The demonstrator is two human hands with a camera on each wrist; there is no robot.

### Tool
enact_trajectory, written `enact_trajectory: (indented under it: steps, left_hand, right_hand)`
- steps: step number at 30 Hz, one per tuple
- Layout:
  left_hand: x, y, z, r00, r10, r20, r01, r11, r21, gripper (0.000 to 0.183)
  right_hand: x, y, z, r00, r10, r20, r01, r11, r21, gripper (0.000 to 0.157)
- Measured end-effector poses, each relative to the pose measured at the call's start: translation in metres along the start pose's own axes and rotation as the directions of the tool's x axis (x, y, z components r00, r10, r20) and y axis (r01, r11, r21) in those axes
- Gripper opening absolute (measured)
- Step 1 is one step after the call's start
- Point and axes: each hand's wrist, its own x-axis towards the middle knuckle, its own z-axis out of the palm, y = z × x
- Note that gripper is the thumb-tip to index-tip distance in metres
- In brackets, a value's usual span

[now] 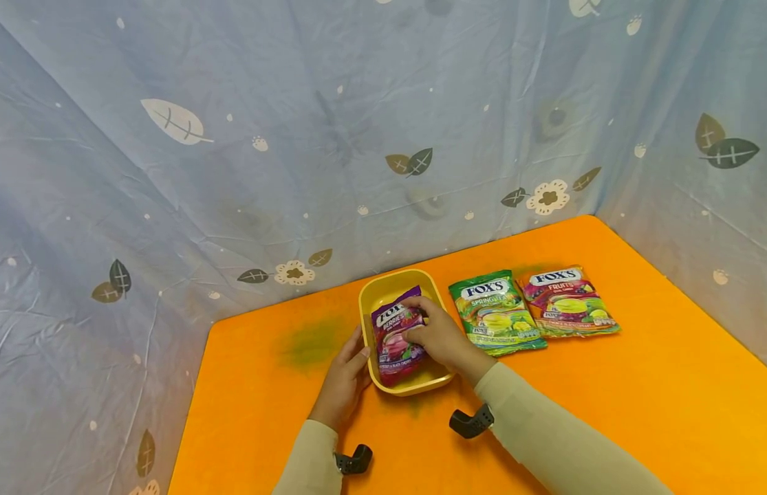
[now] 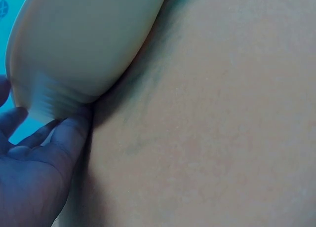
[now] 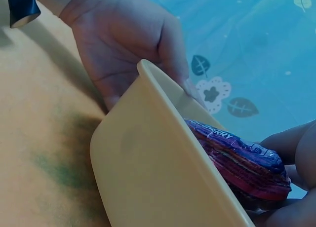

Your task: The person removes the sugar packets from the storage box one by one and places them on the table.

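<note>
A purple Fox's Berries candy bag is partly inside a yellow plastic tub. My right hand grips the bag by its right side, thumb on the printed front. In the right wrist view the bag sticks up past the tub's rim, between the thumb and fingers. On the tub's left side, my left hand holds the wall, thumb at the rim and fingers along the outside. The left wrist view shows those fingers against the tub's outer wall, low near the table.
Right of the tub lie a green Fox's Spring Tea bag and a red-orange Fox's Fruits bag, side by side. All rest on an orange table. A pale blue leaf-print curtain rises behind the table and along its sides.
</note>
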Motion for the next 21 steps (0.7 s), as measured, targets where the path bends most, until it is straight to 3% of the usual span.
enact_trajectory:
  steps: [21]
  left_hand:
    - [-0.0018, 0.0008, 0.0007, 1.000, -0.005, -0.009, 0.005, 1.000, -0.015, 0.063]
  right_hand:
    - [0.0023, 0.0031, -0.0074, 1.000, 0.000, 0.008, -0.002, 0.982, 0.191, 0.062]
